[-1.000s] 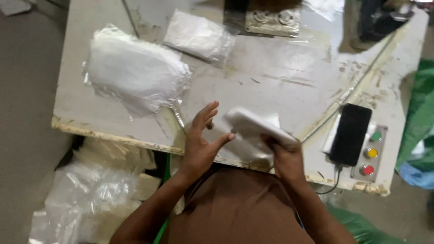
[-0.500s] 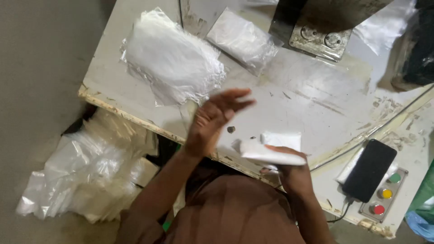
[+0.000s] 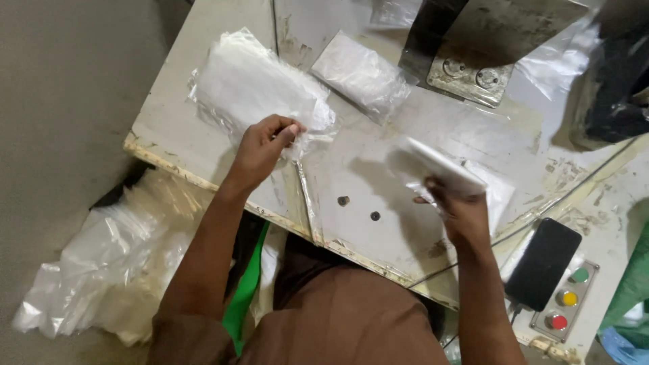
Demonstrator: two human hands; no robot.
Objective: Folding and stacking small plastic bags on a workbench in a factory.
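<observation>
Your left hand (image 3: 265, 143) is reaching out over the worn white table (image 3: 351, 182), its fingers pinched together on the near edge of the big stack of clear plastic bags (image 3: 253, 88) that lies at the table's far left corner — the thumb and fingertips grip the thin film right where the stack ends. Your right hand (image 3: 458, 209) is well apart from it, raised a little above the tabletop on the right side, fingers closed around a flat white packet (image 3: 433, 165) that it holds tilted and slightly blurred. Just beyond that packet, another flat white piece (image 3: 497, 189) lies on the table, partly hidden by your hand. Further back, between your 2 hands, a smaller wrapped bundle of bags (image 3: 362, 74) rests flat, near the bolted metal base plate (image 3: 466, 74) of a machine. At the right edge, a black phone (image 3: 544, 262) lies screen up just beside a small control box with 3 round buttons (image 3: 570, 297) — green, yellow and red. Below the table on the left, a loose heap of clear plastic (image 3: 101, 270) sits on the floor.
</observation>
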